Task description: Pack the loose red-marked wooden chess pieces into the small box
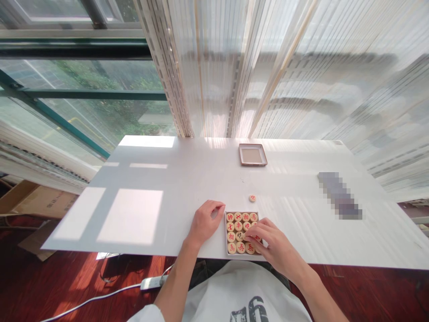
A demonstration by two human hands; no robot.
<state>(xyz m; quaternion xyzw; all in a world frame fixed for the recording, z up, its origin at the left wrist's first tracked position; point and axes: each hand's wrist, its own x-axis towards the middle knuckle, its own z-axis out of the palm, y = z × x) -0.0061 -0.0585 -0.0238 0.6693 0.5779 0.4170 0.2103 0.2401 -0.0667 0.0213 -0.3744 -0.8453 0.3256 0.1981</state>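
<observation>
A small white-edged box (226,232) near the table's front edge holds rows of round wooden xiangqi pieces (238,217), most with red characters. One piece with a black character (239,236) lies in the third row. My right hand (273,239) reaches over the box's right side and covers some pieces. Its thumb and fingertips are closed on a xiangqi piece in the third row, mostly hidden. Beside the box's upper left corner is my left hand (206,222), thumb and index finger pinched with nothing visible between them. A single red-marked piece (252,198) lies beyond the box.
A shallow box lid (253,155) lies toward the back of the white table (187,174). A pixelated dark object (340,197) rests on the right. Curtains and a window stand behind. A power strip (152,282) and cardboard boxes (36,203) are at lower left.
</observation>
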